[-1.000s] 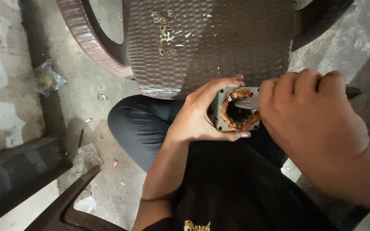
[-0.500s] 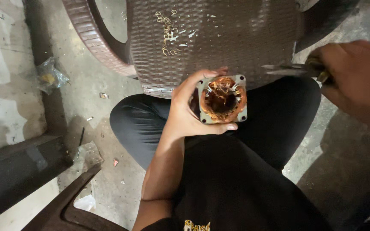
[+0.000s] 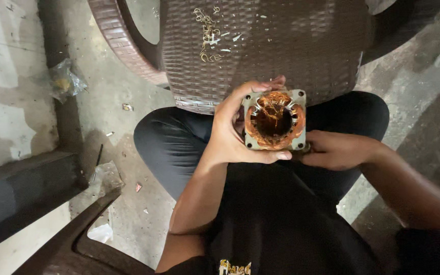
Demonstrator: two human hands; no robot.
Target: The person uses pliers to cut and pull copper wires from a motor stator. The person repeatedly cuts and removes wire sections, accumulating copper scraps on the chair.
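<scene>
I see my left hand (image 3: 232, 135) gripping the motor core (image 3: 275, 120); right hand (image 3: 334, 149) clasps its lower edge, chair (image 3: 281, 46) just beyond.

A single head-worn camera looks steeply down, close over the seated person's lap (image 3: 179, 147), with a wicker chair (image 3: 281, 46) ahead and concrete floor (image 3: 123, 81) around.

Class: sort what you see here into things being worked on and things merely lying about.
In hand:
motor stator with copper windings, gripped by the left hand
right hand touching its lower corner

Lying about:
wire scraps on the woven chair
plastic bag
white scrap on the floor
</scene>
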